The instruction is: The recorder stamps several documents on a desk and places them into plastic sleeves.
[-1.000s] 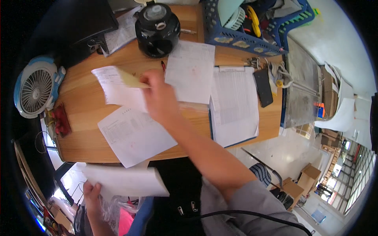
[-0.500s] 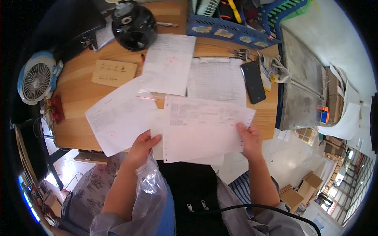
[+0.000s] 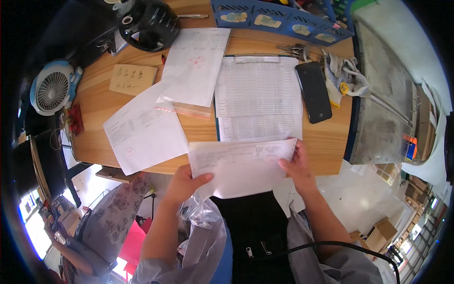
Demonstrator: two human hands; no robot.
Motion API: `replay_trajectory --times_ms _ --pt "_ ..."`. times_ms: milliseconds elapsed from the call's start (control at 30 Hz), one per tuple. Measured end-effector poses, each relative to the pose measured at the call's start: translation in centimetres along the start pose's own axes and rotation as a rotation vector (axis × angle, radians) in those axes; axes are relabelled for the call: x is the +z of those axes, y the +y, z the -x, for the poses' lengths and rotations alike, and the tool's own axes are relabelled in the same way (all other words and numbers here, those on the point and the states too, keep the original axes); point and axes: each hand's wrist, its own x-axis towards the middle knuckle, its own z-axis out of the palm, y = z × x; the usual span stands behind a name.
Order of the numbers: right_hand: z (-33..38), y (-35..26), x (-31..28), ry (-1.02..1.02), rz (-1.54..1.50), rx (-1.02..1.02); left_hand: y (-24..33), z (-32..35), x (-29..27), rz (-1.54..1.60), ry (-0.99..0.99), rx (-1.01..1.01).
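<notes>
step: sorting papers | left hand (image 3: pixel 182 182) and right hand (image 3: pixel 295 163) pinch printed sheet (image 3: pixel 236 165) over table (image 3: pixel 326 142) near edge | next: needs steady two-handed placement

A white printed paper sheet (image 3: pixel 241 165) sits at the near edge of the light wooden desk (image 3: pixel 331 142). Behind it lies a clipboard with a ruled table form (image 3: pixel 257 97), a black slab phone (image 3: pixel 313 91) to its right.

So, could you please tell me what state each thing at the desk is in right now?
Left hand: gripping the printed sheet's left edge.
Right hand: gripping its right edge.
Printed sheet: held at the desk edge.
Phone: flat, screen dark.
Clipboard: flat, papers clipped.
Desk fan: lying on the desk.
Clear bag: crumpled in the lap.
</notes>
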Motion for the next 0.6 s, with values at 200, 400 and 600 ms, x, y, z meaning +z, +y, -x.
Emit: replay_trajectory --times_ms 200,400,600 --pt "1.3 -4.4 -1.2 -0.447 0.050 0.226 0.2 2.7 -0.2 0.215 -0.117 0.131" --pt "1.7 -6.8 -1.5 -0.501 0.172 0.441 0.8 3.2 -1.9 0.040 -0.205 0.020" --pt "1.6 -7.1 -1.5 -0.468 0.083 0.392 0.9 3.4 -2.3 0.090 -0.287 0.140"
